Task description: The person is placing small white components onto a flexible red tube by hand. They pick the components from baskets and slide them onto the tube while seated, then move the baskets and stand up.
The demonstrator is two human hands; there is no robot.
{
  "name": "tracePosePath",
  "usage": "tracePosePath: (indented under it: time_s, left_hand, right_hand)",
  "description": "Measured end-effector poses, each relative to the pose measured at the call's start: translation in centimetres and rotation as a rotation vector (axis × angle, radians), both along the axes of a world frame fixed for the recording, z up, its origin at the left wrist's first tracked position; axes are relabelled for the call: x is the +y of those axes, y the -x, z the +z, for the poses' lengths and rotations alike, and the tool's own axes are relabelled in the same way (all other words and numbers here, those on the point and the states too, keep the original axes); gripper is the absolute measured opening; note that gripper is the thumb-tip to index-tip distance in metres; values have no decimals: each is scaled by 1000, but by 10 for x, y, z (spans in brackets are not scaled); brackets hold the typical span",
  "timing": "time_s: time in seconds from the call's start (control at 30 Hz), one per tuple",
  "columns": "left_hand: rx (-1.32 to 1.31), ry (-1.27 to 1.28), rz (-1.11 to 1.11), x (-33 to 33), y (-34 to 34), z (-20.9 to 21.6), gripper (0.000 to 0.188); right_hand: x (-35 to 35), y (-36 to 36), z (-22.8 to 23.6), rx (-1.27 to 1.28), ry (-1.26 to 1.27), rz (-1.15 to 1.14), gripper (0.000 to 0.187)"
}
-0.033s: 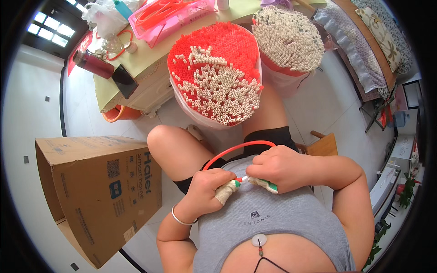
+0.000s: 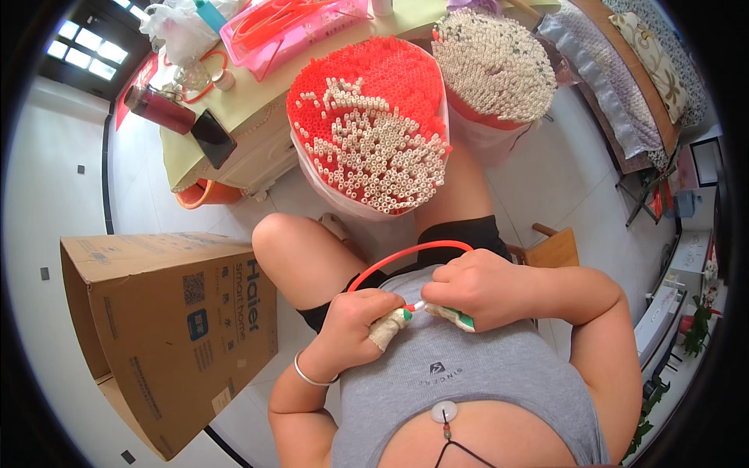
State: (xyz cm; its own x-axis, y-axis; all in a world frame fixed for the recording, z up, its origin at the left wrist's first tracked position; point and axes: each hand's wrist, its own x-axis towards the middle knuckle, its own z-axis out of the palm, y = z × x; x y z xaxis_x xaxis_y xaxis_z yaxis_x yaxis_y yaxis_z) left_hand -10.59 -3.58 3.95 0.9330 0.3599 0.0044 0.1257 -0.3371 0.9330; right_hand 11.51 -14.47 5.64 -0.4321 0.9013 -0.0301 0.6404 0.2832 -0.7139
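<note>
A red plastic tube (image 2: 409, 251) arcs up in a loop between my hands, in front of the grey top. Closed around one end is my left hand (image 2: 355, 324); my right hand (image 2: 480, 288) is closed at the other. Where the two ends meet, a short white connector (image 2: 420, 306) shows between my fingertips, touching the red tube on the left. Each hand has pale cloth with green on some fingers. How far the connector sits inside the tube is hidden by my fingers.
Ahead stands a bagged bundle of red tubes (image 2: 367, 70), many with white ends; another bundle (image 2: 495, 70) is behind it. A table (image 2: 257, 105) holds a pink basket (image 2: 312, 31), a flask (image 2: 160, 109) and a phone (image 2: 213, 139). At left is an open cardboard box (image 2: 172, 327).
</note>
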Motion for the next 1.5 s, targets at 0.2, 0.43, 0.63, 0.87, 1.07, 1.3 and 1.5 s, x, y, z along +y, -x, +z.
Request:
tracePosePath:
  time_s: [0.2, 0.43, 0.63, 0.87, 1.07, 1.3, 1.5]
  left_hand:
    - [12, -67, 61, -6, -1, -5, 18]
    - [0, -144, 53, -10, -1, -16, 19]
    - [15, -29, 100, -5, 11, -18, 17]
    - [80, -74, 34, -16, 12, -22, 22]
    - [1, -221, 84, -8, 2, -12, 23]
    - [70, -1075, 959, 43, 119, 101, 26]
    - [867, -1387, 1502, 175, 400, 155, 38]
  right_hand:
    - [2, 4, -3, -35, -33, 10, 19]
    - [10, 6, -13, -56, 99, 53, 21]
    - [7, -6, -44, 285, -26, 12, 25]
    - [6, 2, -41, 193, 13, 32, 18]
    - [11, 3, -44, 246, -79, 5, 21]
    - [32, -77, -72, 501, -341, -809, 26]
    - [38, -171, -201, 254, -483, -1467, 23]
